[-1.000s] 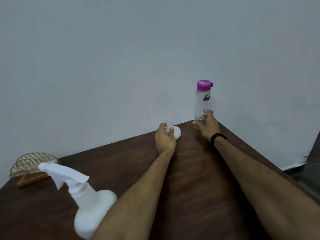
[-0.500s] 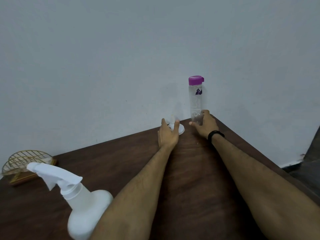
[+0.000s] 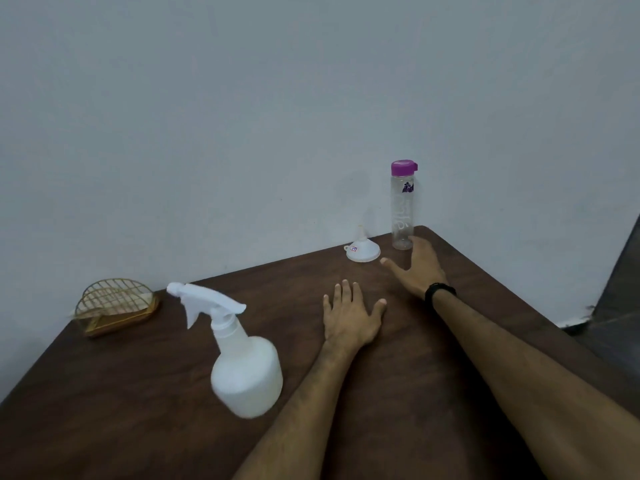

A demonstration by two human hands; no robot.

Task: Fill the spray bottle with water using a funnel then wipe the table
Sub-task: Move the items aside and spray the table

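The spray bottle (image 3: 246, 362) stands upright on the near left part of the table (image 3: 173, 427), its trigger head still screwed on and pointing to the left. It lies to the left of the left hand (image 3: 349, 315), near it but not touching. This hand rests flat on the wood with fingers straight and spread, and it holds nothing. It is the nearer hand to the spray bottle.

The funnel (image 3: 363, 249) sits mouth down near the far corner, its thin spout pointing up. The right hand (image 3: 420, 268) is just beside it, fingers relaxed and open, also holding nothing. The water bottle (image 3: 402, 206) stands upright just behind this hand's fingertips, with its purple cap closed; I cannot tell how much water is inside. At the far left is a gold wire holder (image 3: 116, 306).

I judge that the filling is not yet begun: the spray head must come off first.
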